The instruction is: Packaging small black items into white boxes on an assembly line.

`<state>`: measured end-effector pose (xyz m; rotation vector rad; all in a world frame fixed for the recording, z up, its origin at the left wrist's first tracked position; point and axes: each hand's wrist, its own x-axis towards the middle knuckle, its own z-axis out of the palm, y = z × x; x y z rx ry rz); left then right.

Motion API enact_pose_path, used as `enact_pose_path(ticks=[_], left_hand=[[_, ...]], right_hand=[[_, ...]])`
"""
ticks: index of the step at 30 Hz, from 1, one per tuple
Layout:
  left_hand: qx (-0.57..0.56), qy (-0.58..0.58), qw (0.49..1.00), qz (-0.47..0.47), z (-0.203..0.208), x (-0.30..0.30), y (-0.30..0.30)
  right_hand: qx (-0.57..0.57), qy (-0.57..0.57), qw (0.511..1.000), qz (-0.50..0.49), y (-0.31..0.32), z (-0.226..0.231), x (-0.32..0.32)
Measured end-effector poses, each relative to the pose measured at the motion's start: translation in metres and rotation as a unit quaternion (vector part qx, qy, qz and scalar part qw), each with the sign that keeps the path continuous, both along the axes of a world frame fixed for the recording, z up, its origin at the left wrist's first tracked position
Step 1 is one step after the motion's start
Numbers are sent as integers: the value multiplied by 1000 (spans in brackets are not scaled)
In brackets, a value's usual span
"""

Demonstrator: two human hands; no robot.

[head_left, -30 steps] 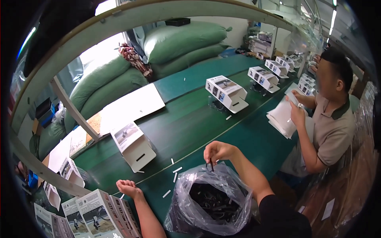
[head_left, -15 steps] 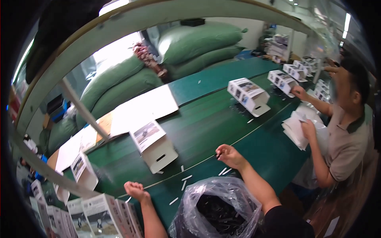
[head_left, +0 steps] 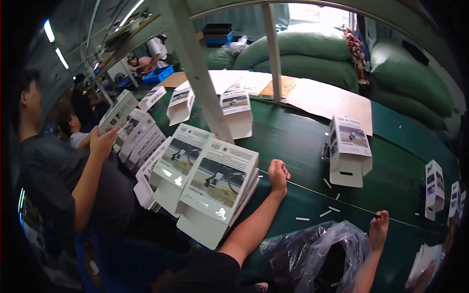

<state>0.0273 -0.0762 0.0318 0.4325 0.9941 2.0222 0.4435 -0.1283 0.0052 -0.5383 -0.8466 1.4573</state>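
Note:
My left hand (head_left: 279,177) is loosely closed over the green table, just right of a stack of white printed cartons (head_left: 217,183). Its fingers curl inward, and what they hold, if anything, is hidden. My right hand (head_left: 378,229) is raised above the table at the right, fingers bent together; whatever is in them is too small to make out. Between my forearms stands a clear plastic bag (head_left: 312,244) with dark contents (head_left: 334,266). Beyond my hands an open-flapped white carton (head_left: 349,151) sits on the green belt.
Small white strips (head_left: 325,213) lie scattered before the bag. A pale post (head_left: 205,73) rises behind the cartons. At the left a co-worker (head_left: 73,171) holds a carton (head_left: 118,112). More cartons (head_left: 434,189) stand at the right. Green sacks (head_left: 312,53) are piled at the back.
The view has swung left, bringing the co-worker at the left and the carton stack into full sight. My right hand earlier showed a small black piece at its fingertips; my left hand remains curled.

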Motion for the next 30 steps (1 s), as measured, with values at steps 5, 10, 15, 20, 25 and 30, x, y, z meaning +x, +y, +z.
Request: enact_pose_path(ticks=[5, 10, 15, 20, 25, 30], left_hand=[[4, -20, 1000, -20, 2, -3, -24], [-2, -5, 1000, -20, 11, -2, -37], [6, -6, 999, -42, 14, 4, -41], [-3, -3, 999, -41, 17, 10, -50], [-1, -7, 999, -48, 21, 11, -57], [-4, -16, 998, -60, 5, 28, -39]], right_hand=[[11, -57, 998, -19, -23, -9, 7], [-3, -53, 998, 35, -39, 1, 7], [-30, -47, 998, 33, -40, -15, 25], [-44, -69, 997, 1, -43, -16, 32], [-47, -84, 995, -2, -52, -6, 30], [-58, -119, 991, -1, -59, 0, 38]])
